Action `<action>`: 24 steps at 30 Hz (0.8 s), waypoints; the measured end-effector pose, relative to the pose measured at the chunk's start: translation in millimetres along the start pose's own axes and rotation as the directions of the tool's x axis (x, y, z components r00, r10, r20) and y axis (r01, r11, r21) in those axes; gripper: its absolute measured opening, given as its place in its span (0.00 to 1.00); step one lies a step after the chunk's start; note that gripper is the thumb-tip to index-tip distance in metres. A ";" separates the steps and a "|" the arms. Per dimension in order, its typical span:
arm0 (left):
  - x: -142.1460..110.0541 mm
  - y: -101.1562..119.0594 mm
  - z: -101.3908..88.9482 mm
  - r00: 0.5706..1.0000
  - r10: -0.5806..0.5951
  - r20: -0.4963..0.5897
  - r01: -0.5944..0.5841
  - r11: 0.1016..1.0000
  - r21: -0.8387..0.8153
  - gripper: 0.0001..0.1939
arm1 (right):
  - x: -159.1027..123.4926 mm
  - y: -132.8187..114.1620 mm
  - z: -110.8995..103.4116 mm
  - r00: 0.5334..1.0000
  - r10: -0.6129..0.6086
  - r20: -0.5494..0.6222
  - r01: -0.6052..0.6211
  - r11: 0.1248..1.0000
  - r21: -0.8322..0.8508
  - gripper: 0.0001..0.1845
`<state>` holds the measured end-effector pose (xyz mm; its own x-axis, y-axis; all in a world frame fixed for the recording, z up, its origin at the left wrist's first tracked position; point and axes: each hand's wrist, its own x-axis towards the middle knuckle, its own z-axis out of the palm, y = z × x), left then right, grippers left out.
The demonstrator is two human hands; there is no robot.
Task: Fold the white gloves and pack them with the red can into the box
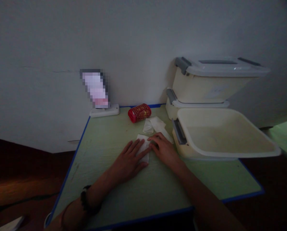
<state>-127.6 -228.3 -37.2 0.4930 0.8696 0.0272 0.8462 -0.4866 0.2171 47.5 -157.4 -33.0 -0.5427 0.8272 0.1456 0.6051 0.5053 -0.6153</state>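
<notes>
Folded white piece (145, 156) lay on the green, blue-edged counter (93, 150), partly covered by the left hand (130, 158). Left grip wide: palm down, fingers extended over the piece, dark beaded bracelet (84, 199) at the wrist. Right hand (164, 150) sat at the piece's right edge, fingers bent, tips near the left index finger; could not tell whether its grip pinched anything. Just beyond, a loose white strip (159, 123) lay crumpled, near a red patterned roll (141, 112). Open cream bin (186, 149) stood to the right, lidded bin (201, 88) behind it. Far left corner: white stand (106, 111) under a blurred screen (95, 86).
</notes>
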 end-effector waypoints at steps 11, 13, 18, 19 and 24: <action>-1.4 0.8 -3.9 0.999 -0.014 0.033 0.015 1.000 -0.003 0.27 | 1.1 0.5 4.0 1.000 -0.002 -0.011 0.002 1.000 0.000 0.16; -1.6 1.9 -5.8 0.999 -0.020 0.043 0.020 1.000 0.000 0.27 | 0.3 -1.0 5.0 0.999 0.007 -0.039 -0.008 1.000 -0.008 0.20; -2.1 4.2 -7.7 0.997 -0.024 0.078 0.024 1.000 0.003 0.28 | 0.1 -1.8 5.1 1.000 -0.009 -0.011 0.009 0.999 -0.039 0.18; -2.1 4.7 -7.5 0.997 -0.024 0.076 0.023 1.000 0.003 0.28 | 0.4 -1.8 5.4 1.000 -0.011 -0.001 0.011 0.998 -0.056 0.18; -3.5 6.7 -8.1 0.996 -0.019 0.090 0.019 1.000 -0.002 0.31 | 2.6 -0.7 7.3 1.000 0.007 0.006 -0.006 0.992 -0.122 0.17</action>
<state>-125.3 -233.9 -27.9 0.4930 0.8677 -0.0646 0.8552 -0.4696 0.2194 41.4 -157.4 -37.8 -0.5421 0.8291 0.1369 0.6750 0.5267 -0.5168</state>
